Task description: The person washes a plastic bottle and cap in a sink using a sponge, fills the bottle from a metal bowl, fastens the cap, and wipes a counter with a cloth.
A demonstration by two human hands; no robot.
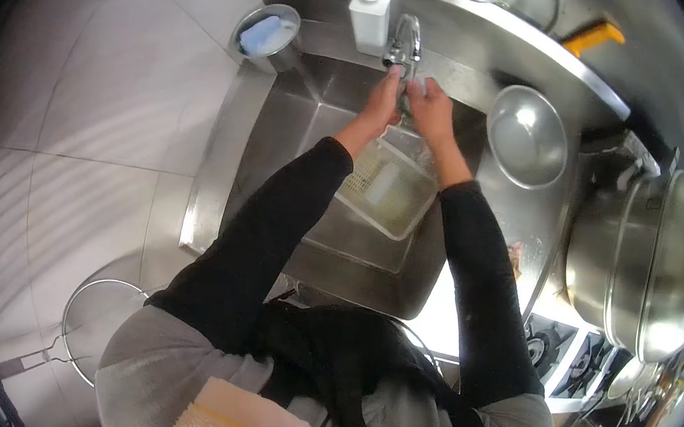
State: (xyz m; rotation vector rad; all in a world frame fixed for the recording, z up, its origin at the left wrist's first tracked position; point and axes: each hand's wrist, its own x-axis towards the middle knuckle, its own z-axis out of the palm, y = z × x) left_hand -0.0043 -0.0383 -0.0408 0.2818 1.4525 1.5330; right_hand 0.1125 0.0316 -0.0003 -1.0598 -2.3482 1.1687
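My left hand (pixel 383 103) and my right hand (pixel 430 112) are close together beneath the chrome faucet (pixel 406 42), over the far side of the steel sink (pixel 283 139). Water seems to run between them. The fingers of both hands are bent inward; what lies between them is too small and blurred to name. Below the hands, a pale rectangular mesh basket (pixel 402 227) sits in the sink with a whitish patch showing inside it.
A white pump bottle (pixel 369 24) stands left of the faucet. At the sink's left corner is a metal container (pixel 286 59) with a blue-white sponge (pixel 263 34). A steel bowl (pixel 528 138) rests on the right, near large pots (pixel 598 260) and a stove (pixel 553 356).
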